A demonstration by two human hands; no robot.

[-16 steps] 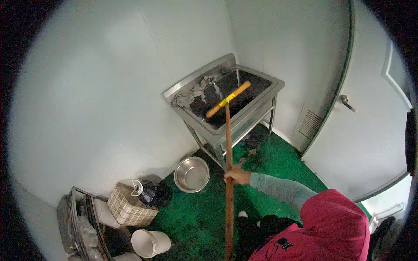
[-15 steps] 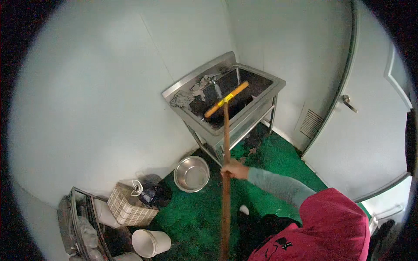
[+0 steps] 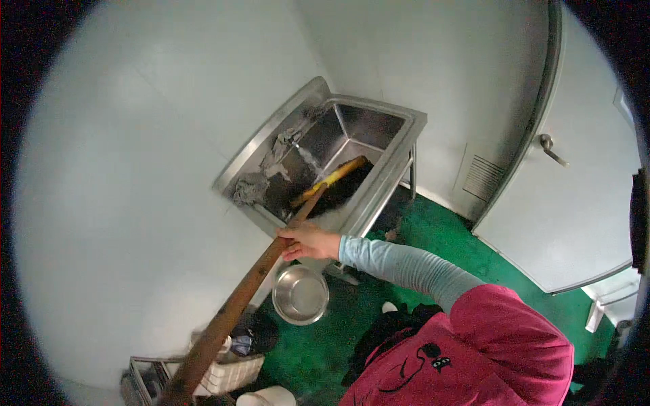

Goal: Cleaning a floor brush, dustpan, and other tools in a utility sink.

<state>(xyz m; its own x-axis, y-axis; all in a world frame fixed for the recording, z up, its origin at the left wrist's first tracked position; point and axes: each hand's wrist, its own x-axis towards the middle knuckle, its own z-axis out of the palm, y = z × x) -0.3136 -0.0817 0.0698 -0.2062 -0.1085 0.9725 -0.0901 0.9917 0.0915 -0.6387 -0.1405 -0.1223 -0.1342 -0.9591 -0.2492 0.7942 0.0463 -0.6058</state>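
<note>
Head view, looking down: the long wooden mop handle point(image 3: 233, 308) runs on a slant from the lower left of the frame up into the steel sink point(image 3: 399, 145), where its yellow head bar point(image 3: 332, 181) and dark mop strands rest in the basin. My right hand point(image 3: 308, 241) is wrapped closed around the shaft at roughly mid-length, just outside the sink's front rim. My left hand is out of sight, so its state cannot be reported.

Handling notes: I judge the shaft stiff and fairly light by itself, but head-heavy if the strands are soaked. The wood looks worn and may be slick when wet. A mid-shaft hold gives reach; a second hold lower down would give leverage.

Grey rags point(image 3: 261, 183) lie draped along the sink's left ledge. Below the sink, a round metal bowl point(image 3: 300, 294) sits on the green floor point(image 3: 440, 237). Near the handle's lower end stand a white basket point(image 3: 230, 372) and a wire rack point(image 3: 145, 379). A white door point(image 3: 575, 203) with a lever handle is at right.
</note>
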